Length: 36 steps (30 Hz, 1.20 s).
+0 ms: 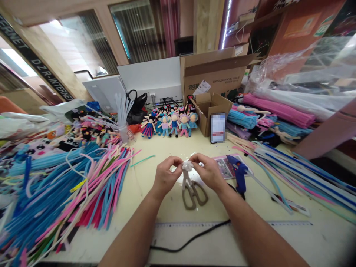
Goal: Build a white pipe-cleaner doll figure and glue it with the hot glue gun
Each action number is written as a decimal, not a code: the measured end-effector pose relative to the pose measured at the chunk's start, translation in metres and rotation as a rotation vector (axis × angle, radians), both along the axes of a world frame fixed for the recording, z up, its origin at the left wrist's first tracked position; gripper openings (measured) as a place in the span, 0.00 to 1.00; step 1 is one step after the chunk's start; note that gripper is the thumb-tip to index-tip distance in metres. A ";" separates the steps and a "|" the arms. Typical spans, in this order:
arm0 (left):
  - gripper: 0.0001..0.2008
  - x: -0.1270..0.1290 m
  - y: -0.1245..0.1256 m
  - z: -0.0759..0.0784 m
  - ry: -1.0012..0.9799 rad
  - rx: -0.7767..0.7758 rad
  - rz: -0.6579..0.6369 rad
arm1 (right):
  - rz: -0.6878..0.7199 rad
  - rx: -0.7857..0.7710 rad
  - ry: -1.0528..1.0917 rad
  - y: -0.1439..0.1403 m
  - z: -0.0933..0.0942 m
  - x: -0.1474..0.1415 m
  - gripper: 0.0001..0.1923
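Observation:
Both hands meet over the middle of the table around a small white fuzzy piece (187, 165), which looks like bent pipe cleaner with strands hanging below. My left hand (167, 174) pinches its left side between thumb and forefinger. From the right, my right hand (208, 172) grips the opposite side the same way. Just beneath the piece lies a pair of scissors (194, 190), handles toward me and blades partly hidden. A blue glue gun (239, 172) rests to the right of my right hand, beside a printed picture sheet (226, 167).
Loose colored pipe cleaners (63, 193) cover the left side; more strips (294, 167) and bundles (280, 109) lie right. Several small dolls (174, 124) stand at the back beside a cardboard box (204, 115) and a phone (217, 128). A ruler (191, 224) and black cable (191, 241) lie in front.

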<state>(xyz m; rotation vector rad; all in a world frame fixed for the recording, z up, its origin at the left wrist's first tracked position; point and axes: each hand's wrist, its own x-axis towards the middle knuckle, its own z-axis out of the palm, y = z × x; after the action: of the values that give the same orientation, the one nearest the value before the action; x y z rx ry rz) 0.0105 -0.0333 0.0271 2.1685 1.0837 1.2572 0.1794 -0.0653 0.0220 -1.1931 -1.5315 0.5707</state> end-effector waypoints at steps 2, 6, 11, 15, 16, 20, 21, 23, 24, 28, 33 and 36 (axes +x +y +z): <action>0.02 -0.001 0.002 -0.002 -0.073 -0.027 0.052 | -0.095 0.083 -0.003 -0.001 0.000 -0.001 0.04; 0.02 -0.002 0.003 -0.005 -0.170 -0.016 0.120 | -0.131 0.226 -0.117 -0.010 0.003 -0.013 0.04; 0.03 0.001 -0.004 -0.003 -0.109 -0.009 0.045 | -0.087 0.144 -0.170 -0.014 0.000 -0.024 0.06; 0.06 0.002 -0.007 0.003 -0.146 -0.105 -0.126 | -0.074 0.088 -0.033 -0.009 -0.003 -0.020 0.05; 0.06 0.002 -0.007 0.004 -0.161 -0.121 -0.140 | -0.063 0.081 -0.004 -0.007 -0.003 -0.018 0.06; 0.06 0.002 -0.005 0.006 -0.158 -0.086 -0.118 | -0.028 0.074 0.033 -0.006 -0.002 -0.017 0.06; 0.05 0.002 -0.004 0.006 -0.143 -0.056 -0.109 | -0.025 0.075 0.029 -0.006 -0.002 -0.017 0.07; 0.05 0.001 -0.004 0.005 -0.112 0.004 -0.085 | -0.024 0.074 0.016 -0.006 -0.002 -0.016 0.07; 0.04 0.001 -0.004 0.005 -0.104 0.025 -0.072 | -0.030 0.073 0.006 -0.007 -0.002 -0.016 0.07; 0.04 0.001 -0.004 0.005 -0.135 -0.006 -0.071 | -0.069 0.080 -0.038 -0.007 -0.001 -0.012 0.07; 0.06 0.002 -0.001 0.002 -0.184 -0.205 -0.118 | -0.096 0.046 0.041 -0.005 -0.002 -0.011 0.05; 0.06 0.004 -0.001 -0.001 -0.200 -0.243 -0.063 | -0.153 0.075 0.068 -0.007 -0.001 -0.015 0.03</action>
<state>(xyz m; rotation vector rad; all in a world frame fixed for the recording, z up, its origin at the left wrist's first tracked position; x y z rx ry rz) 0.0148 -0.0345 0.0257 1.8406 1.0196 1.2157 0.1642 -0.0720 0.0210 -1.2085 -1.3791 0.4443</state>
